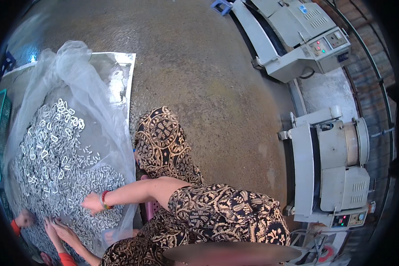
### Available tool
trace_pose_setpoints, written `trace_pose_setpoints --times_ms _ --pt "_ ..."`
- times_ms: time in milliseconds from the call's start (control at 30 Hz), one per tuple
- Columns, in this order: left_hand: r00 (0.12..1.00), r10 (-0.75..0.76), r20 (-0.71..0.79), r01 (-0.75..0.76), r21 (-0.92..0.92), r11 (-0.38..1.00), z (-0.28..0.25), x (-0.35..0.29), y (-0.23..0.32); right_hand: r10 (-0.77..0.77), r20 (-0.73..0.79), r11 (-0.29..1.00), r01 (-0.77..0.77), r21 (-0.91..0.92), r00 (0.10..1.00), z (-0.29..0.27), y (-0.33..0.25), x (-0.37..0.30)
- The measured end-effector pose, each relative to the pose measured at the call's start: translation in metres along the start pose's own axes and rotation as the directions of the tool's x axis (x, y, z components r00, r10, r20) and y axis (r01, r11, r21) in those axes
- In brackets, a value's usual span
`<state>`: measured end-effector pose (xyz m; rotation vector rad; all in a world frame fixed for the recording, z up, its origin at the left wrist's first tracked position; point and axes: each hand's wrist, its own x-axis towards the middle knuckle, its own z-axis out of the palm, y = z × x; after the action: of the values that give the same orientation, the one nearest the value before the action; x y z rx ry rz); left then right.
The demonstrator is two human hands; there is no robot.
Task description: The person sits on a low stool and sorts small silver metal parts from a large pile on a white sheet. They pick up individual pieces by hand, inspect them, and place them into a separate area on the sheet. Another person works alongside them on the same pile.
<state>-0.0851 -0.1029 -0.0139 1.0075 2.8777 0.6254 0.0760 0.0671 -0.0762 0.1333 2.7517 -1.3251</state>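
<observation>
A large heap of small grey metal pieces (71,177) lies on a sheer white net (106,106) at my left. Reaching into its near right part is my right hand (92,203), with a red bracelet at the wrist. Its fingers are bent together down among the pieces; what they hold, if anything, is too small to name. My left hand (64,231) rests low over the heap, fingers stretched out, close beside a co-worker's hand (51,229). Larger pale metal loops (44,154) lie scattered over the heap's far part.
A co-worker's other hand (25,218), in an orange sleeve, is at the heap's left edge. A green basket (3,128) stands at far left. Two grey machines (292,48) with control panels stand along the right wall. Wet concrete floor (221,111) lies between. A pink stool (151,208) is beneath me.
</observation>
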Motion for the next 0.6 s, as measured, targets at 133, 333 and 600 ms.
trace_pose_setpoints --times_ms 133,333,600 --pt "0.996 0.038 0.078 -0.043 0.067 0.997 0.001 0.005 0.008 0.044 0.086 0.785 -0.088 0.613 0.995 -0.028 0.008 -0.012" --pt "0.999 0.014 -0.051 -0.029 -0.294 0.955 -0.025 -0.023 0.066 -0.159 0.207 -0.031 -0.214 0.976 0.965 -0.07 0.011 0.024" --pt "0.92 0.237 0.312 -0.256 0.021 0.966 -0.013 -0.011 0.136 0.045 0.399 -0.447 -0.339 0.828 0.916 -0.044 -0.006 0.031"
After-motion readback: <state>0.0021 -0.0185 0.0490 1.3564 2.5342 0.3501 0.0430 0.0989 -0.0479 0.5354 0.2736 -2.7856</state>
